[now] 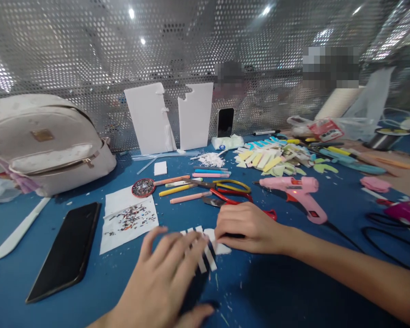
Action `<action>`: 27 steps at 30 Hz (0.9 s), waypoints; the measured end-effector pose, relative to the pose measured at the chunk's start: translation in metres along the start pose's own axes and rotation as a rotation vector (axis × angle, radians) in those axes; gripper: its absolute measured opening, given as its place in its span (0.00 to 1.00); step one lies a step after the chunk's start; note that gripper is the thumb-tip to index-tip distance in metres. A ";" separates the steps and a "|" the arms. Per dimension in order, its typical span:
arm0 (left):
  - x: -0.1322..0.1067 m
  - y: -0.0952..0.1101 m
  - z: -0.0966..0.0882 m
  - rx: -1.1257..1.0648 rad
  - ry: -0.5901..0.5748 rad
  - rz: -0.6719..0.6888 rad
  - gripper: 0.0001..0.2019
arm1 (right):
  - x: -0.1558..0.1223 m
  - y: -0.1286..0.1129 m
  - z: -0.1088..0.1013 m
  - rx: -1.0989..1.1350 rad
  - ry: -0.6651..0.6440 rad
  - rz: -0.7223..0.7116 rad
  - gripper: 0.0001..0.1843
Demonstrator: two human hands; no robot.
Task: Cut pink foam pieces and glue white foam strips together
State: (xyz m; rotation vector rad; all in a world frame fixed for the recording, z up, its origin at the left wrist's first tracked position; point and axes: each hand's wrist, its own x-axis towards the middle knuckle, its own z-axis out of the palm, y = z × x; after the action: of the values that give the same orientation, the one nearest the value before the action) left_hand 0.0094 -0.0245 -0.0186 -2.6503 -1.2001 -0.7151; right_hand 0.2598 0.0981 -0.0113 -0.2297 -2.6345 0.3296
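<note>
My left hand (172, 264) reaches over several white strips (210, 258), its fingers spread and the fingertips close to them. Just to the right, my right hand (248, 228) rests on the table with its fingers curled in. Beneath those fingers lies a white piece (222, 248), perhaps foam or card. Whatever the right fingers pinch, if anything, is hidden. Behind that hand lie red-handled scissors (225, 196) and yellow-handled scissors (234, 186), with felt-tip pens (191, 199) beside them.
A pink glue gun (294, 187) lies right, its cord trailing forward. Left are a phone (66, 250), a white knife-shaped tool (22, 230), a backpack (44, 141) and a paper sheet (105, 237) with glittery bits. Behind stand white boards (150, 120) and a pile of coloured strips (273, 157).
</note>
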 end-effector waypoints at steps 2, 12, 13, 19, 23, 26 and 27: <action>0.002 0.014 0.003 0.087 0.055 0.104 0.23 | -0.001 0.001 0.001 0.004 0.002 -0.002 0.13; 0.021 0.052 0.023 0.308 0.113 0.136 0.27 | -0.001 0.001 0.001 0.007 0.016 -0.011 0.12; 0.022 0.052 0.024 0.303 0.112 0.132 0.28 | -0.001 0.000 0.000 0.007 0.015 -0.011 0.12; 0.026 0.054 0.025 0.314 0.133 0.092 0.30 | -0.001 -0.001 -0.001 0.009 0.006 -0.007 0.14; 0.024 0.056 0.026 0.335 0.073 0.087 0.30 | -0.002 0.000 -0.001 0.004 0.004 -0.014 0.14; 0.023 0.056 0.027 0.337 0.028 0.076 0.31 | -0.002 0.000 -0.001 -0.003 -0.002 -0.014 0.15; 0.023 0.055 0.027 0.338 0.018 0.077 0.32 | -0.002 0.000 0.000 -0.007 -0.005 -0.013 0.15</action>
State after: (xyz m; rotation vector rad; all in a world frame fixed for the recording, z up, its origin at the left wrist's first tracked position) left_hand 0.0731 -0.0378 -0.0282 -2.3896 -1.0960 -0.4736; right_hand 0.2618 0.0973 -0.0119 -0.2135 -2.6413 0.3175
